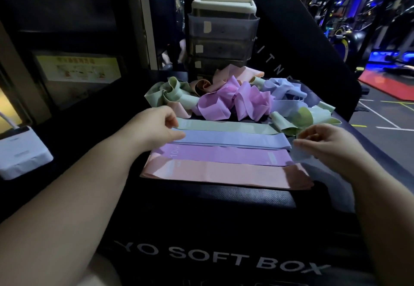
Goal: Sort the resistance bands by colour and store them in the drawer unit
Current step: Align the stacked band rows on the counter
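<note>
- Left hand [156,126] and right hand [324,144], fingers curled, each pinched an end of a blue band [300,154] over the blue stack [230,141].
- The green [224,126], purple [224,155] and pink [224,173] stacks lay alongside on the box [201,207], with the heap [235,99] and the drawer unit [221,39] behind.
- Best: pull it taut, line up the ends, lower it flat, and stay clear of green.

Drawer unit [223,39]: one
Flat band rows [228,153] before the drawer unit: four
Tangled band heap [235,99]: one
Hands [158,126] [324,144]: two

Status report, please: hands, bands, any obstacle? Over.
Hands: left hand, right hand pinch blue band ends. Four flat rows sorted. Unsorted heap lies before drawer unit.
</note>
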Action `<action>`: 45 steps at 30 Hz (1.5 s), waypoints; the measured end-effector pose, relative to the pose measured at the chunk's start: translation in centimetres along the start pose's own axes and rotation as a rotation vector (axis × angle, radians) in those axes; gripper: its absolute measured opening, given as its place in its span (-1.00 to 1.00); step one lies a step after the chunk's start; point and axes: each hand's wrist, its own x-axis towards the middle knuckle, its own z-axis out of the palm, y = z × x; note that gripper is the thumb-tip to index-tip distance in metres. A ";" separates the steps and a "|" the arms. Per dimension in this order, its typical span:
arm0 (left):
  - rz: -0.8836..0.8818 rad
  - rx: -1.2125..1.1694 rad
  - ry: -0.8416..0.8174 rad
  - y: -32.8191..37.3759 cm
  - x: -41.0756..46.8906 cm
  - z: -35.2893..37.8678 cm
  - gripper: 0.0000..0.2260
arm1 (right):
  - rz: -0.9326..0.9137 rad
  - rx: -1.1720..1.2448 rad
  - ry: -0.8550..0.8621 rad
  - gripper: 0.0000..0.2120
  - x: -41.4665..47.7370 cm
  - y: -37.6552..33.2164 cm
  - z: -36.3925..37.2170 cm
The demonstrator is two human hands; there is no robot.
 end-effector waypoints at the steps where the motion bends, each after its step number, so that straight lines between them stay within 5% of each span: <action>1: 0.026 0.014 -0.009 0.6 0.8 0.4 -0.81 | 0.001 -0.006 0.007 -0.88 0.6 -0.3 0.1; 12: 0.214 0.115 -0.268 4.0 8.4 1.4 -0.86 | -0.041 -0.358 0.089 -0.88 9.2 -5.1 0.6; 16: 0.181 -0.080 -0.450 3.8 10.3 1.0 -0.86 | -0.042 -0.642 -0.177 -0.66 12.8 -6.1 2.7; 20: 0.234 -0.170 -0.476 2.8 11.1 2.3 -0.85 | 0.221 -0.600 -0.353 -0.67 15.0 -5.0 4.5; 27: 0.246 -0.149 -0.449 0.5 11.1 3.9 -0.86 | 0.156 -0.784 -0.200 -0.69 14.0 -3.4 3.0; 32: 0.223 -0.207 -0.404 0.8 11.1 4.1 -0.87 | 0.038 -0.744 -0.143 -0.82 14.4 -3.3 2.3; 40: 0.275 -0.205 -0.399 1.2 10.5 4.4 -0.88 | -0.066 -0.476 0.199 -0.80 14.2 -2.8 -0.1; 45: 0.257 -0.177 -0.433 1.3 10.2 4.7 -0.88 | -0.027 -0.311 0.074 -0.67 14.1 -2.2 0.6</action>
